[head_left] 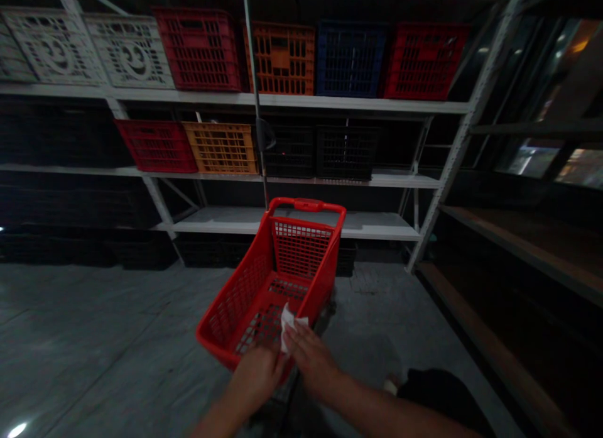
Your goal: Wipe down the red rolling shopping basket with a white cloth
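A red plastic shopping cart (pixel 254 281) with grid walls stands on the floor in front of me, its handle at the far end. My left hand (pixel 260 367) is closed on the cart's near rim, though its fingertips are partly hidden. Just to its right, my right hand (pixel 311 357) presses a crumpled white wipe (pixel 287 318) against the rim of the cart's right wall. Part of the wipe sticks out past the fingers, over the basket. Cloth or paper, I cannot tell which.
Behind the cart runs a metal rack (pixel 282 100) with red, orange, blue, white and black crates. A thin upright pole (pixel 255 80) stands behind the cart. More shelving (pixel 527 243) lines the right side. Grey concrete floor (pixel 117 337) stretches left.
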Motion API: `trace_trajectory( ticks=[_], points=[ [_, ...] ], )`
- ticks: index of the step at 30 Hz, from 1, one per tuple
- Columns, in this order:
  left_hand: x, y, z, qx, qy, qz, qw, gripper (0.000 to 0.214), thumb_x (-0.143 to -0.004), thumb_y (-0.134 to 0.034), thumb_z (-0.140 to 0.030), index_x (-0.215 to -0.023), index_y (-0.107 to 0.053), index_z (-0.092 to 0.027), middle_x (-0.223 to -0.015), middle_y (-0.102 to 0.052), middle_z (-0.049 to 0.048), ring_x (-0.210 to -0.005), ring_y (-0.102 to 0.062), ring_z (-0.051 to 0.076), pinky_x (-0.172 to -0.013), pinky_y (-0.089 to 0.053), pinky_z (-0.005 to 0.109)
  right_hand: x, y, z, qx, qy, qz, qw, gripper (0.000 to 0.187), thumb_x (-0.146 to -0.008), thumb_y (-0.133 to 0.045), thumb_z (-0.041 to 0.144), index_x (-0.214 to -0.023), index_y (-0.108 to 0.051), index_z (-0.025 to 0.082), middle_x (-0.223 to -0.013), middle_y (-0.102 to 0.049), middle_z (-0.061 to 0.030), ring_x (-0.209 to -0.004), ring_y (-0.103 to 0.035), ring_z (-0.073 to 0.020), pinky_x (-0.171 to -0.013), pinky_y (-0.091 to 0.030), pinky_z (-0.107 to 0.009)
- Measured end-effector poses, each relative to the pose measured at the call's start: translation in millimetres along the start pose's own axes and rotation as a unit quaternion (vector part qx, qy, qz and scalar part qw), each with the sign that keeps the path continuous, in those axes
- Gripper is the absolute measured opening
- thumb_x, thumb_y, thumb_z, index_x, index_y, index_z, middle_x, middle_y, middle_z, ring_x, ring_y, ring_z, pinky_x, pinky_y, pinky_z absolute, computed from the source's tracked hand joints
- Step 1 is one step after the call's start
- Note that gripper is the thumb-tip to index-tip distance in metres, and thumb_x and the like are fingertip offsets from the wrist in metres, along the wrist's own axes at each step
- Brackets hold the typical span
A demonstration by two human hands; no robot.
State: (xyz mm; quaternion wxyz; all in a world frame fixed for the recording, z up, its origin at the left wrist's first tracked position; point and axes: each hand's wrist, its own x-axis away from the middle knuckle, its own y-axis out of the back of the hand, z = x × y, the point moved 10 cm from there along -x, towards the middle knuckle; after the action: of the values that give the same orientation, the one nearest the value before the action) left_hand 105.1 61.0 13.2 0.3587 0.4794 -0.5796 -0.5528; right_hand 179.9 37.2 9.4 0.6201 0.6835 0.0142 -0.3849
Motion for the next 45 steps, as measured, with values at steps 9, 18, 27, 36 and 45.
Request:
trace_trajectory(
  ticks=[9, 18, 27, 36, 45],
  points=[
    [-2, -20.5, 19, -0.107, 0.037, -0.063, 0.992, 0.049, -0.09, -0.022, -0.041, -0.08, -0.064, -0.017, -0.067, -0.067, 0.009, -0.066, -0.063, 0.019, -0.059, -0.044, 0.028, -58, 20, -145, 0.085, -0.134, 0.005, 0.987, 0.048, -0.084, -0.032, 0.004, -0.132, -0.038, 0.007, -0.136, -0.04, -0.0148, -0.132, -0.025, -0.0197, -0.106, -0.028, -0.042],
    [30, 3.4, 23, -0.081, -0.076, -0.172, 0.979, 0.039, -0.089, -0.031, -0.036, -0.069, -0.06, -0.02, -0.059, -0.063, 0.0035, -0.057, -0.059, 0.015, -0.054, -0.044, 0.026, -34, 4, -47, 0.049, -0.054, -0.065, 0.995, 0.048, -0.085, -0.033, 0.007, -0.134, -0.034, 0.006, -0.135, -0.042, -0.015, -0.133, -0.021, -0.0219, -0.103, -0.035, -0.044],
    [40, 5.8, 56, -0.011, -0.084, -0.136, 0.987, 0.046, -0.089, -0.026, -0.042, -0.065, -0.058, -0.021, -0.062, -0.062, 0.0023, -0.062, -0.057, 0.014, -0.062, -0.043, 0.026, -44, 29, -85, 0.086, -0.014, 0.024, 0.996, 0.051, -0.083, -0.034, 0.008, -0.134, -0.035, 0.008, -0.138, -0.038, -0.0106, -0.131, -0.026, -0.0204, -0.108, -0.026, -0.04],
    [21, 8.8, 104, 0.021, 0.083, 0.075, 0.994, 0.055, -0.086, -0.017, -0.05, -0.075, -0.061, -0.02, -0.078, -0.067, 0.0066, -0.078, -0.061, 0.019, -0.076, -0.044, 0.03, -36, 102, -210, 0.173, -0.217, -0.069, 0.958, 0.054, -0.081, -0.029, 0.002, -0.134, -0.034, 0.006, -0.141, -0.032, -0.0136, -0.135, -0.017, -0.0213, -0.107, -0.021, -0.046],
    [-77, 33.9, 33, -0.015, 0.093, 0.015, 0.995, 0.051, -0.087, -0.022, -0.051, -0.102, -0.056, -0.016, -0.091, -0.068, 0.0103, -0.086, -0.063, 0.02, -0.073, -0.044, 0.028, -47, 37, -116, 0.125, -0.095, 0.003, 0.988, 0.054, -0.085, -0.034, 0.01, -0.138, -0.027, 0.014, -0.14, -0.036, -0.0094, -0.135, -0.015, -0.0195, -0.108, -0.01, -0.05]
  ],
)
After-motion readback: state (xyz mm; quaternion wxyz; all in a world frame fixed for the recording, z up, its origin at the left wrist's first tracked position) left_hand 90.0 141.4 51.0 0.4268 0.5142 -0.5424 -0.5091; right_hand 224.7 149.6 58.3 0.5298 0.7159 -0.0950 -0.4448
